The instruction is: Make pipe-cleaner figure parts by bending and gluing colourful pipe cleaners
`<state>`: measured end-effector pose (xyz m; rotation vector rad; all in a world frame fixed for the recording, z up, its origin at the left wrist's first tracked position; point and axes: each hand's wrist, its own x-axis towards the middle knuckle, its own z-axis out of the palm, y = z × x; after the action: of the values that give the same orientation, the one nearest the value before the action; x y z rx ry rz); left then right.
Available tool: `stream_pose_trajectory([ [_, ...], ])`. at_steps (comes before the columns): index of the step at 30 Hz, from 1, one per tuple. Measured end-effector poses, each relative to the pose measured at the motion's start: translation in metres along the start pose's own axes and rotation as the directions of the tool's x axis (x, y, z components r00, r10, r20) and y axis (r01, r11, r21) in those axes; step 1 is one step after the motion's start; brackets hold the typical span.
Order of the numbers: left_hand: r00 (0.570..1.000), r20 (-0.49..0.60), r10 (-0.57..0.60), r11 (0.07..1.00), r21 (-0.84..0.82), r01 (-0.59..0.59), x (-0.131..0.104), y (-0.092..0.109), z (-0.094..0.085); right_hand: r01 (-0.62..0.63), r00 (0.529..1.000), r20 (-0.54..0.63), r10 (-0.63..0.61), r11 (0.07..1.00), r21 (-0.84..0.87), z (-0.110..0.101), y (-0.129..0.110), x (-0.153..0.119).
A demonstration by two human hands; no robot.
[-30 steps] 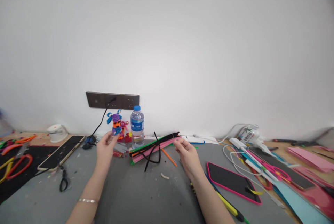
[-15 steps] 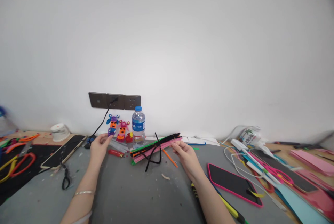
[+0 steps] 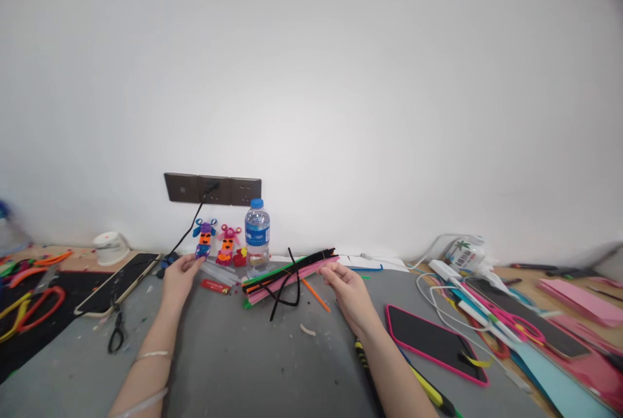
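Note:
My left hand (image 3: 179,278) pinches the base of a small blue, purple and orange animal figure (image 3: 204,241) that stands near the wall. Beside it is a similar pink and orange figure (image 3: 227,246) with a small red piece (image 3: 240,257) to its right. My right hand (image 3: 344,288) has thumb and fingertips pressed together, at the right end of a bundle of pipe cleaners (image 3: 287,280) in black, green, orange and pink. Whatever lies between these fingertips is too small to make out. A loose orange pipe cleaner (image 3: 316,295) lies left of that hand.
A water bottle (image 3: 257,239) stands behind the bundle. On the right are a pink-edged phone (image 3: 435,343), white cables, pink scissors (image 3: 516,324) and coloured paper. Another phone (image 3: 118,285), pliers (image 3: 29,314) and a white tub (image 3: 111,248) are on the left.
The blue and purple figure has moved slightly left and down with my left hand, and now looks upright. My right hand stays almost where it was.

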<state>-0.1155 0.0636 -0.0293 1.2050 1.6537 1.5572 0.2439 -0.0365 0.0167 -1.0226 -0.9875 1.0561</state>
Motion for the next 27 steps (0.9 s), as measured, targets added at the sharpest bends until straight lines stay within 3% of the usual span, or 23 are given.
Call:
stream_pose_trajectory([
  [14,1.0,0.006,-0.029,0.998,-0.057,0.029,0.005,-0.007,0.003,-0.022,0.997,-0.077,0.025,0.999,0.043,-0.003,0.006,0.002],
  [27,0.996,0.074,0.051,0.999,0.009,-0.052,0.01,-0.012,0.005,-0.04,0.992,-0.119,0.052,0.994,0.106,-0.002,0.008,0.005],
])
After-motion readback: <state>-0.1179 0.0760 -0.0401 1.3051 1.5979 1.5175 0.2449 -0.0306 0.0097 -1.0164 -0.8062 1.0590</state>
